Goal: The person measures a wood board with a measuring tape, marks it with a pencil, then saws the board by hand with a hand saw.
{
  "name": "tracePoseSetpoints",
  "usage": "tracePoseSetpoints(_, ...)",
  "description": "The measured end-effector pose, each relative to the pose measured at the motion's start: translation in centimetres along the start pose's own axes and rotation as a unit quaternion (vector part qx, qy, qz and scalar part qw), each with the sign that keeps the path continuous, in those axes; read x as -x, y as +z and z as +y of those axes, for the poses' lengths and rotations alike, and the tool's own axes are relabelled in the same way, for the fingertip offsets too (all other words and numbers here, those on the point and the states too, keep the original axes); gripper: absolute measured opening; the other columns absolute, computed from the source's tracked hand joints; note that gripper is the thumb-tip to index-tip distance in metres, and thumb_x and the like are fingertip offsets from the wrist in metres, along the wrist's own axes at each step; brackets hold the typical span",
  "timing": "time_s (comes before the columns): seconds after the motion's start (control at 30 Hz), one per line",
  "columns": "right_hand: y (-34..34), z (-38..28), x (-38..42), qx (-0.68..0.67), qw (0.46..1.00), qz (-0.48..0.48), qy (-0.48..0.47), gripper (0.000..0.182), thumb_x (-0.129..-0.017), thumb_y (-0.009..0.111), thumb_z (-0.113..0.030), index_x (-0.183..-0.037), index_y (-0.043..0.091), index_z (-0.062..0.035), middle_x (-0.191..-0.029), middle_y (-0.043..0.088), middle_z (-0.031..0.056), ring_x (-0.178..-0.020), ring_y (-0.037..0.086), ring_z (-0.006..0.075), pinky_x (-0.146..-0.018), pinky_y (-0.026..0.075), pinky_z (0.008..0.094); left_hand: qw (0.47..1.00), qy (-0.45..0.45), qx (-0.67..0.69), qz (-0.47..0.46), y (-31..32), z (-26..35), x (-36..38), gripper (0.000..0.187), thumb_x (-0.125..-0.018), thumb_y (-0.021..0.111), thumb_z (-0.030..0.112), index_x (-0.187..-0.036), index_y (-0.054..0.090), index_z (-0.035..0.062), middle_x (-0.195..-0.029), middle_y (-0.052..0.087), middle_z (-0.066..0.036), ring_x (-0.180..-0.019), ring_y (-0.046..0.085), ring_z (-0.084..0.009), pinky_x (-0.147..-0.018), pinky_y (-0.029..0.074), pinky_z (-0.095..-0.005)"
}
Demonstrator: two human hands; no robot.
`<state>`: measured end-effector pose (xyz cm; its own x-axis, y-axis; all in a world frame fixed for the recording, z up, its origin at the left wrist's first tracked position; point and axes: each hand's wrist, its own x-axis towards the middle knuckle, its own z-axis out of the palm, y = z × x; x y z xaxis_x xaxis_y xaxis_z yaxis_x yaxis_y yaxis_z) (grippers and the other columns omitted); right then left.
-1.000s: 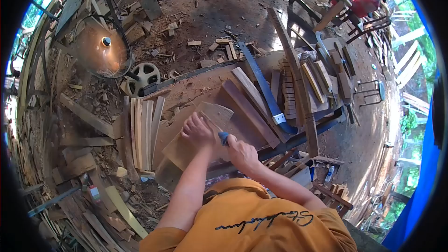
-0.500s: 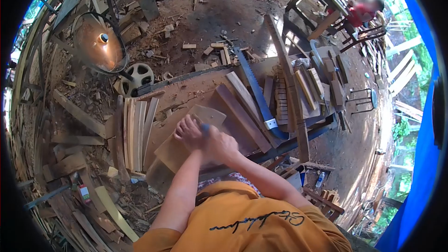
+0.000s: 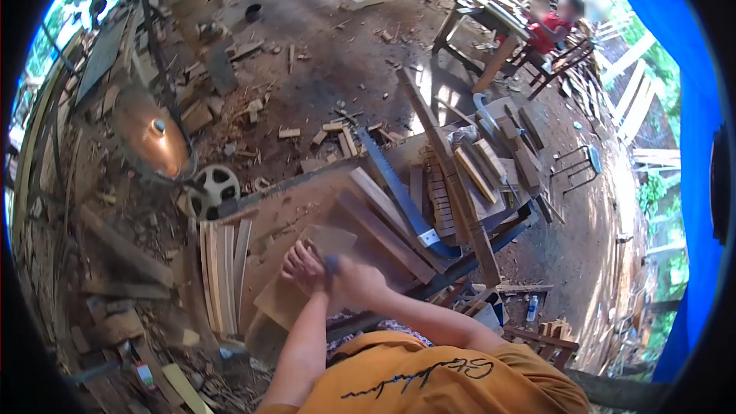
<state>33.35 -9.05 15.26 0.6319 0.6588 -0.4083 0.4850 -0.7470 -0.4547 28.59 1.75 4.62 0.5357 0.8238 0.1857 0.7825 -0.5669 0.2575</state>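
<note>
Both my hands are close together above a flat light-brown board (image 3: 280, 303) on the bench in front of me. My left hand (image 3: 304, 267) is at the board's surface, its fingers bent and close together. What they hold, if anything, is hidden. My right hand (image 3: 359, 284) is beside it, closed and smeared by motion. A small blurred bluish thing (image 3: 331, 264) shows between the hands, too indistinct to name. To the right lie a dark wooden beam (image 3: 383, 234) and a handsaw (image 3: 399, 195) with a blue blade.
Upright wood strips (image 3: 222, 276) stand left of the board. Behind them are a spoked wheel (image 3: 212, 192) and a lit lamp (image 3: 159, 126). A long plank (image 3: 452, 172) and stacked wood pieces (image 3: 491, 165) are at right. A person (image 3: 552, 27) in red sits farther back.
My view has shifted, so the bench and tools appear lower and slightly left. My hands stay together over the board; the right one is more blurred.
</note>
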Motion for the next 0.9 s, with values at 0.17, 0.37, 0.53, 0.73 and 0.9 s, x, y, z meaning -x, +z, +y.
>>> tracePoseSetpoints(0.17,0.5,-0.1,-0.5,0.0,1.0,0.02,-0.001,0.02,-0.092,0.05,-0.019,-0.106,0.048,-0.0056,-0.082,0.069,0.0204,-0.076,0.07,0.0368,-0.065,0.055,0.0483,1.0,0.0,-0.001,0.006,0.0,0.1,-0.1,0.033,-0.093,0.053,0.031,-0.121,0.053,0.0135,-0.122,0.056,-0.006,-0.118,0.048,-0.0258,-0.1,0.031,-0.0497)
tracePoseSetpoints(0.37,1.6,1.5,-0.4,-0.012,0.998,0.047,-0.042,0.018,-0.092,0.048,-0.018,-0.105,0.047,-0.0058,-0.076,0.067,0.0217,-0.07,0.068,0.0387,-0.06,0.052,0.0511,1.0,-0.005,0.006,-0.004,-1.1,0.5,-0.2,0.033,-0.093,0.052,0.029,-0.122,0.053,0.0127,-0.122,0.056,-0.007,-0.12,0.047,-0.0263,-0.101,0.031,-0.0489)
tracePoseSetpoints(0.53,1.8,0.8,-1.4,-0.005,0.999,0.033,-0.012,0.015,-0.092,0.047,-0.017,-0.102,0.047,-0.0061,-0.08,0.068,0.0213,-0.074,0.069,0.0385,-0.061,0.053,0.0493,1.0,-0.017,0.005,-0.026,-0.9,0.5,-0.1,0.034,-0.093,0.053,0.028,-0.123,0.052,0.0122,-0.124,0.055,-0.007,-0.122,0.045,-0.0269,-0.102,0.029,-0.0492)
tracePoseSetpoints(0.73,-0.4,0.9,-0.5,0.001,1.0,-0.011,-0.024,0.015,-0.094,0.045,-0.014,-0.105,0.045,-0.0046,-0.088,0.069,0.0216,-0.084,0.07,0.0349,-0.067,0.056,0.0447,0.999,-0.017,0.019,-0.029,-1.0,0.6,-0.2,0.034,-0.094,0.051,0.029,-0.124,0.051,0.0121,-0.124,0.055,-0.008,-0.121,0.046,-0.0276,-0.102,0.029,-0.0501)
tracePoseSetpoints(0.9,0.5,0.8,-0.7,-0.008,0.998,0.045,-0.041,0.015,-0.092,0.048,-0.016,-0.102,0.047,-0.0054,-0.079,0.068,0.0201,-0.07,0.069,0.0376,-0.058,0.054,0.0477,1.0,-0.013,-0.014,-0.016,-0.2,0.2,0.0,0.035,-0.095,0.049,0.031,-0.125,0.051,0.0122,-0.125,0.055,-0.008,-0.12,0.046,-0.0271,-0.101,0.03,-0.0499)
